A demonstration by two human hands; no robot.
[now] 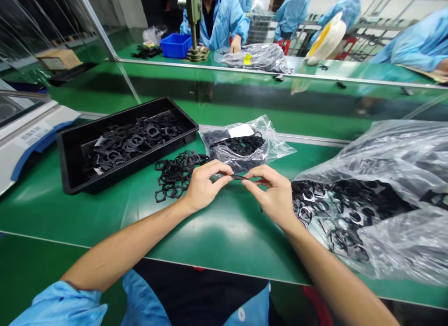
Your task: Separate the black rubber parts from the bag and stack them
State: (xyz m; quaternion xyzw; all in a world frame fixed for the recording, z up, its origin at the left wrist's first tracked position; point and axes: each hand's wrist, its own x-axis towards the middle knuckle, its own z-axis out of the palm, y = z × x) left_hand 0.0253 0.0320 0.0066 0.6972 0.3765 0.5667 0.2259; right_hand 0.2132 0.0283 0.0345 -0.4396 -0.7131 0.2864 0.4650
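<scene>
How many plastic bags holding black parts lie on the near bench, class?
2: the small bag at centre, and the large bag at right; the frame's edge may hide more.

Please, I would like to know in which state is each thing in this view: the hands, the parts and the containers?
Left hand: pinching one end of the thin black part
Right hand: pinching its other end
Thin black part: held between both hands
Black tray: open-topped, partly filled
Loose black rings: heaped beside the tray
Small plastic bag: lying down, contents inside
Large plastic bag: open, contents showing
Blue bin: upright, contents unclear
</scene>
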